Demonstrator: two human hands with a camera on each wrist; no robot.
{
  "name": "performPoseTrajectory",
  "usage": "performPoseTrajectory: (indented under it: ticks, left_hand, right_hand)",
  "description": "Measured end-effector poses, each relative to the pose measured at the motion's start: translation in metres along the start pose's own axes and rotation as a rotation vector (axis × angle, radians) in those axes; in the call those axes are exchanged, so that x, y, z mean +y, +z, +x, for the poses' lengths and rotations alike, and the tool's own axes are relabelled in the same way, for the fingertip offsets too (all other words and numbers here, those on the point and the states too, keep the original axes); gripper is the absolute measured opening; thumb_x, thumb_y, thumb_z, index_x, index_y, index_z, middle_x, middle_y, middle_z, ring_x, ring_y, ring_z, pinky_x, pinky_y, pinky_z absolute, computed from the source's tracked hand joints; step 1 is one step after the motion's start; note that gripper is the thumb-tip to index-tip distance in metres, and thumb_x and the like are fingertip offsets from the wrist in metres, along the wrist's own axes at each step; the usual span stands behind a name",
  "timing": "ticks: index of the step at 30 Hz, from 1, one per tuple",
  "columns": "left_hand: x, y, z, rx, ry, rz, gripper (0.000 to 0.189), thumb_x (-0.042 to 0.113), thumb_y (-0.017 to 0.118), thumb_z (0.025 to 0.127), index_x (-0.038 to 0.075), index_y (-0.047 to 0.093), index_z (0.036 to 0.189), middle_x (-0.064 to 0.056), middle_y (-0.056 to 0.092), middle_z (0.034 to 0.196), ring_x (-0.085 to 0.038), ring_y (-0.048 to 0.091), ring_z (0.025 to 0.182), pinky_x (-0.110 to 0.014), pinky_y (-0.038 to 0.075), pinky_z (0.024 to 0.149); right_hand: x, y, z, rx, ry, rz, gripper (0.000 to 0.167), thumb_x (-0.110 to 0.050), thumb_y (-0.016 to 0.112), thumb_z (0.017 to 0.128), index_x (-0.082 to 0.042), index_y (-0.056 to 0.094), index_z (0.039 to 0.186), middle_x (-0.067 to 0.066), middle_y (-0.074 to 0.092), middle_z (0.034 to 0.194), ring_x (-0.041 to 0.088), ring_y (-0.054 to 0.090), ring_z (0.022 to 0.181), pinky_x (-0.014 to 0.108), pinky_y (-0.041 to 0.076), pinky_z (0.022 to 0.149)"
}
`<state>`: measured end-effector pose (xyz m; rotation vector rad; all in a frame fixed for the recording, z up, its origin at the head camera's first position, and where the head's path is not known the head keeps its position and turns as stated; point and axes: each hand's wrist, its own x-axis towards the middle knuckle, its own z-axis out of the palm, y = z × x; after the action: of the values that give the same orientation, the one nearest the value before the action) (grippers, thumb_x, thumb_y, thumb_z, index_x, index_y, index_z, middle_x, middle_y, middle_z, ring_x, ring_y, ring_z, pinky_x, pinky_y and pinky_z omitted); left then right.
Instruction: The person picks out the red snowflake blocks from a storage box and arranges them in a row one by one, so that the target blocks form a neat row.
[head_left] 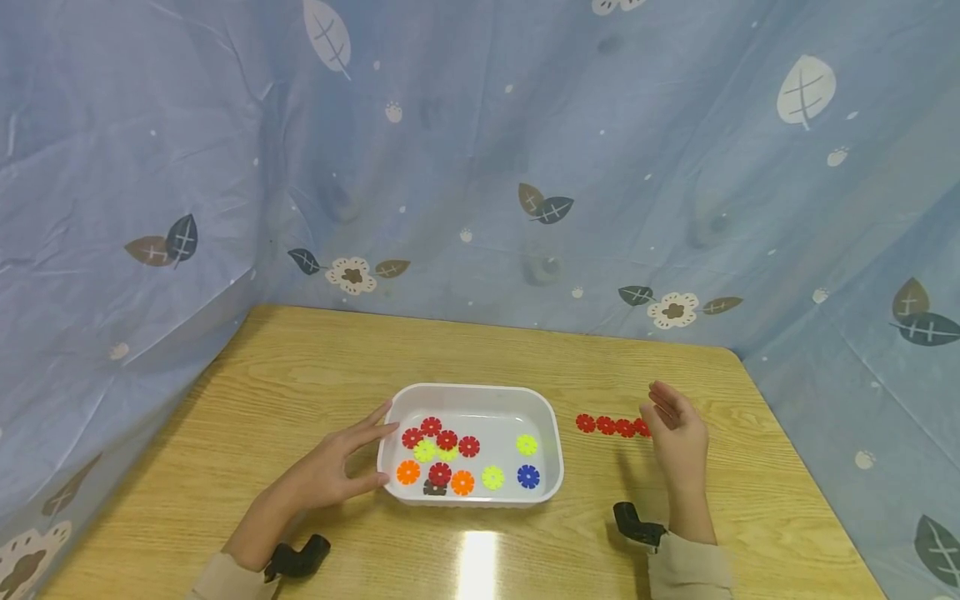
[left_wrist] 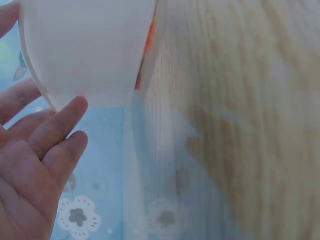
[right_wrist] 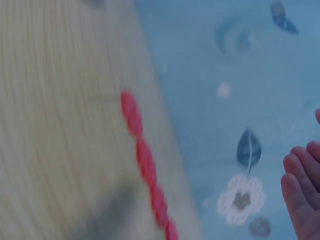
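Touching the left end of the white plastic tray, the left hand spreads its fingers wide; loose snowflake discs lie inside. The right hand hangs over the wooden table, fingers straight, nothing visible in them. Just to its left, and closer to it than to the left hand, lies the red disc row, long axis running left to right, right end hidden behind the thumb. Beyond stands a leaf-patterned blue curtain.

Left grip spread, thumb apart; right grip raised, fingers together.
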<state>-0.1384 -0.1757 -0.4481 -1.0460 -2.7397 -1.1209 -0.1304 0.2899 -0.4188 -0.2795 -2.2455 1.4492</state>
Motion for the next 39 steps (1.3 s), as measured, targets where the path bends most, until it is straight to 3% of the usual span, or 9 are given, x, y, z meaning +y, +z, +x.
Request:
performPoseTrajectory:
  ticks: [9,13,21,26,32,39]
  left_hand:
    - [-0.001,0.000,0.001,-0.006,0.002,0.000,0.062,0.032,0.069,0.084,0.010,0.049,0.138,-0.010,0.025,0.156,-0.036,0.036,0.136,-0.059,0.041,0.099]
    - [-0.002,-0.001,0.003,-0.012,0.002,-0.003,0.062,0.033,0.069,0.084,0.009,0.049,0.138,-0.010,0.025,0.156,-0.037,0.035,0.136,-0.059,0.040,0.100]
    - [-0.002,-0.003,0.005,-0.013,0.008,0.004,0.063,0.035,0.069,0.084,0.010,0.049,0.138,-0.010,0.026,0.156,-0.035,0.035,0.137,-0.058,0.040,0.101]
    - [-0.003,-0.004,0.004,-0.012,0.009,-0.004,0.063,0.034,0.069,0.084,0.010,0.049,0.139,-0.010,0.025,0.156,-0.036,0.035,0.137,-0.058,0.040,0.100]
    - [-0.003,-0.004,0.003,-0.008,0.014,-0.004,0.062,0.032,0.070,0.084,0.010,0.049,0.138,-0.011,0.026,0.156,-0.036,0.036,0.136,-0.059,0.041,0.099]
    - [-0.003,-0.004,0.003,-0.002,0.027,0.004,0.062,0.032,0.070,0.084,0.007,0.050,0.137,-0.013,0.027,0.155,-0.036,0.036,0.135,-0.058,0.041,0.099]
  right_hand:
    - [-0.023,0.040,-0.014,-0.162,-0.153,0.110,0.039,-0.006,0.064,0.089,0.003,0.056,0.127,0.018,0.058,0.126,-0.001,0.055,0.110,0.009,0.043,0.094]
    - [-0.030,0.058,-0.021,-0.218,-0.172,0.170,0.038,-0.003,0.066,0.087,0.004,0.057,0.123,0.020,0.059,0.125,0.001,0.056,0.110,0.012,0.044,0.095]
    - [-0.046,0.093,-0.037,-0.375,-0.173,0.213,0.040,-0.005,0.067,0.086,0.003,0.057,0.124,0.021,0.059,0.127,0.030,0.056,0.118,0.022,0.046,0.099]
    - [-0.056,0.116,-0.042,-0.474,-0.185,0.218,0.040,-0.008,0.068,0.086,0.000,0.057,0.124,0.020,0.059,0.127,0.030,0.057,0.118,0.037,0.045,0.101]
    - [-0.066,0.142,-0.043,-0.568,-0.124,0.230,0.036,-0.004,0.066,0.086,-0.001,0.059,0.122,0.019,0.060,0.124,0.031,0.058,0.116,0.041,0.045,0.101]
    - [-0.064,0.161,-0.043,-0.670,-0.083,0.114,0.036,-0.002,0.066,0.085,0.001,0.059,0.120,0.017,0.063,0.121,0.032,0.059,0.113,0.045,0.047,0.098]
